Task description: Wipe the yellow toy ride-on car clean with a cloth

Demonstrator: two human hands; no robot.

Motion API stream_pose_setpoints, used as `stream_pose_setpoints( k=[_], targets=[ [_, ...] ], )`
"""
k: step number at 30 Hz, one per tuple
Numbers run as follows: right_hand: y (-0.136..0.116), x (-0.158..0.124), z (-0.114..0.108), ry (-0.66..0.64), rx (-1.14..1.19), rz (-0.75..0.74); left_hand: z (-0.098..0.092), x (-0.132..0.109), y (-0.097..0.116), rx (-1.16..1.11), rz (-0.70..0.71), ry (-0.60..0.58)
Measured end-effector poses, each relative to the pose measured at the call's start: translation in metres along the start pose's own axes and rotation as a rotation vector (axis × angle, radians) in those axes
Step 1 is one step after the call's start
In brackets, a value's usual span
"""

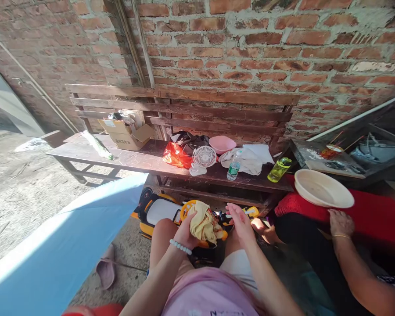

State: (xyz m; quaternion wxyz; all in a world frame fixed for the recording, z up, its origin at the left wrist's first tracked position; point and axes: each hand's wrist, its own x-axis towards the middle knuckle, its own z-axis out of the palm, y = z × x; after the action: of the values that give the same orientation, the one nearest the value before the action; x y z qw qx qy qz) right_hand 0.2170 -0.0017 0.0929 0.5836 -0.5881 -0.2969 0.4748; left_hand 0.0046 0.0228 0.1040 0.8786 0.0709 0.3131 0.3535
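One brick wall [233, 57] at rear, with wooden bench [184, 94] against it. In front of bench: yellow-and-black ride-on toy [161, 211]. Above toy, at lap level: pale-yellow cloth bundle [204, 223], held in left hand [185, 231], fingers curled around left side; fingertips partly hidden. Beside bundle: right hand [241, 223], raised and apart from it, fingers extended, close together. At right hand: slim white item [250, 212], possibly pinched; view insufficient to confirm. Done, as shown: cloth gathered, in hand. Left undone: folds loose, bundle not set down.

1 crumpled pale yellow cloth [204, 223], held in the left hand [187, 230]
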Motion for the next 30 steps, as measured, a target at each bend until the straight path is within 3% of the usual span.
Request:
stream_pose_setpoints(
  k=[2, 7, 11, 14, 19, 24, 30],
  targets=[
    [0.016, 0.011, -0.008, 0.014, 0.073, 0.098, 0.014, -0.014, 0.01, 0.042, -0.003, 0.03],
    [0.074, -0.007, 0.014, -0.294, 0.464, 0.493, 0.047, -0.037, 0.017, 0.156, 0.001, -0.029],
    [0.088, -0.028, 0.036, -0.368, 0.608, 0.605, 0.043, -0.031, 0.011, 0.179, 0.037, -0.024],
    [0.071, -0.025, 0.036, -0.351, 0.609, 0.447, 0.021, -0.016, 0.007, 0.146, -0.001, 0.035],
    [0.043, -0.021, 0.036, -0.172, 0.392, 0.106, -0.016, 0.004, -0.003, 0.049, -0.073, 0.129],
    [0.049, -0.039, 0.049, -0.16, -0.094, -0.269, -0.032, 0.014, -0.014, -0.03, -0.049, -0.02],
    [0.039, -0.039, 0.04, -0.067, -0.316, -0.531, -0.03, 0.009, -0.019, -0.1, -0.044, -0.106]
  ],
)
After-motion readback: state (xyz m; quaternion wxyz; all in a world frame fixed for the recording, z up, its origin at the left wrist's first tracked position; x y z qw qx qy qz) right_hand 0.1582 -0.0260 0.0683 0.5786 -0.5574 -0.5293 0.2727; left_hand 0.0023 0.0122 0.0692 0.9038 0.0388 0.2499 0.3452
